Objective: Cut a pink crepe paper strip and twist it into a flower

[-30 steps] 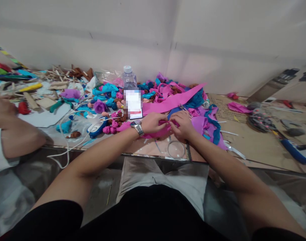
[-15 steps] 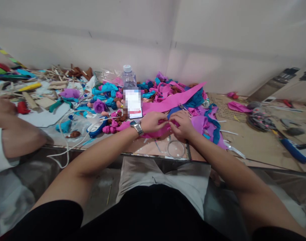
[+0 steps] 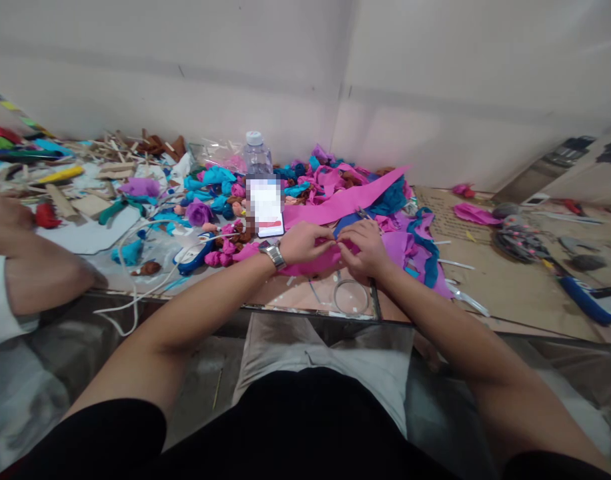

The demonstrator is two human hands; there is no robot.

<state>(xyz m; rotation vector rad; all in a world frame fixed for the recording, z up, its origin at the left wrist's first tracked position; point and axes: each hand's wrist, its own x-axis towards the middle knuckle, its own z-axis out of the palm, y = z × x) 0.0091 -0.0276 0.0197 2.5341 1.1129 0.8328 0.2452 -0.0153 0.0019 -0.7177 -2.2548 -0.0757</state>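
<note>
My left hand [image 3: 304, 243], with a watch on the wrist, and my right hand [image 3: 363, 248] meet over the table's near edge. Both pinch the same piece of pink crepe paper [image 3: 313, 265], fingers curled and touching at its top. A long pink paper strip [image 3: 345, 200] lies just behind my hands. A clear tape ring [image 3: 351, 297] rests on the table right below my right hand.
A phone [image 3: 266, 207] leans against a water bottle [image 3: 257, 155] behind my left hand. Pink, blue and purple paper flowers [image 3: 220, 200] and scraps cover the table's middle. Another person's arm [image 3: 30, 267] rests at the left. A white cable [image 3: 135, 280] hangs over the edge.
My fingers have shifted slightly on the pink paper; both hands stay in the same spot. The other person's arm has barely moved.
</note>
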